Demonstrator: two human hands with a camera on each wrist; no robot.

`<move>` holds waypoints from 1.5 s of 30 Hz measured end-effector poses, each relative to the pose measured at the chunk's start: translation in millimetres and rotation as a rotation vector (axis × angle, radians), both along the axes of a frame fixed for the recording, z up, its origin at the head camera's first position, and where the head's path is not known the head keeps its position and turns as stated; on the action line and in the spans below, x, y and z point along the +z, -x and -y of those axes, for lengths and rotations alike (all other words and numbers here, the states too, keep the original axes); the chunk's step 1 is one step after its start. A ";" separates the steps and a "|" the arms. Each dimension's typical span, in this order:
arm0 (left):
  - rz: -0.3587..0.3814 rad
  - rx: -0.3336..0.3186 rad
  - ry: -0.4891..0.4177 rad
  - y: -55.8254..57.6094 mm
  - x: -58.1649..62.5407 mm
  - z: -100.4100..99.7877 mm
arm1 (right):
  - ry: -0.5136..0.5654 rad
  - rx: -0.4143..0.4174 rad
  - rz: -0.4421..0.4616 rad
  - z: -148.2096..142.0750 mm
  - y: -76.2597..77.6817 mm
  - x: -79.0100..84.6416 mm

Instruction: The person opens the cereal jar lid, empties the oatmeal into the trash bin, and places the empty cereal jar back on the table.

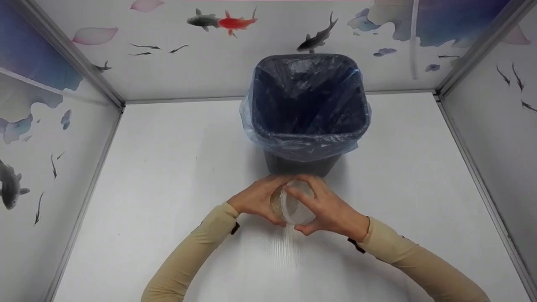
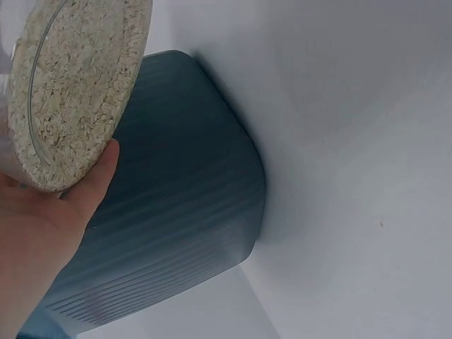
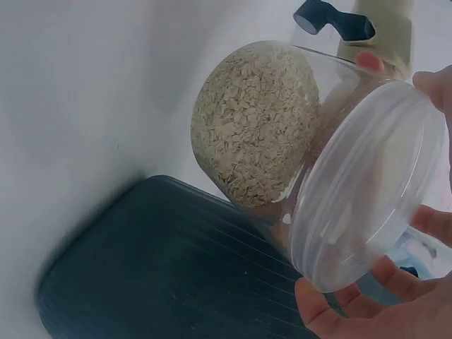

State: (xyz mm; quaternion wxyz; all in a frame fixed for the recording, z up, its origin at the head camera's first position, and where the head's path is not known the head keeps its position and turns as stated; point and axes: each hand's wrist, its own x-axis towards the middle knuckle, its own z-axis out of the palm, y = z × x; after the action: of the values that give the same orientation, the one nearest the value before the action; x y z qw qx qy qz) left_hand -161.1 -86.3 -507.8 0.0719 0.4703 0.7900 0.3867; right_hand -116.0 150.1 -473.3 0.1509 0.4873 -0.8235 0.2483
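A clear jar (image 3: 311, 78), part filled with pale, oat-like flakes (image 3: 247, 127), is held tilted between both hands in front of the bin. My left hand (image 1: 258, 199) grips the jar's body, its thumb and fingers spread around the side. On the other end, my right hand (image 1: 331, 209) has its fingers and thumb curled round the rim of the translucent white lid (image 3: 367, 183). The lid sits on the jar's mouth. In the left wrist view the flakes lie against the jar's base, beside the left hand (image 2: 49, 219).
Just beyond the hands stands a dark bin (image 1: 302, 165) lined with a blue plastic bag (image 1: 310, 149) folded over its rim. White panels printed with fish and petals (image 1: 147, 79) enclose the white table (image 1: 168, 167) at the back and both sides.
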 end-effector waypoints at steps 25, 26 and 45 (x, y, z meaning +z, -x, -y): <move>0.072 -0.049 0.175 -13.9 -1.6 2.1 | -0.436 0.188 -0.375 -4.7 -13.8 1.5; 0.057 -0.025 0.180 -15.4 -1.5 1.5 | -0.427 0.184 -0.310 -6.1 -14.3 2.4; -0.302 0.380 0.308 -32.9 1.3 -19.6 | 0.137 -0.132 0.925 -20.7 5.9 -23.5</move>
State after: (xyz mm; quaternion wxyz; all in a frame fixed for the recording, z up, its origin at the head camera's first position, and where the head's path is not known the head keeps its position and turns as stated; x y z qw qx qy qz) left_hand -128.2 -66.7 -506.5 -0.0498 0.3496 0.9151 0.1945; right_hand -121.9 170.8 -496.8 -0.1843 0.2610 -0.8153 0.4830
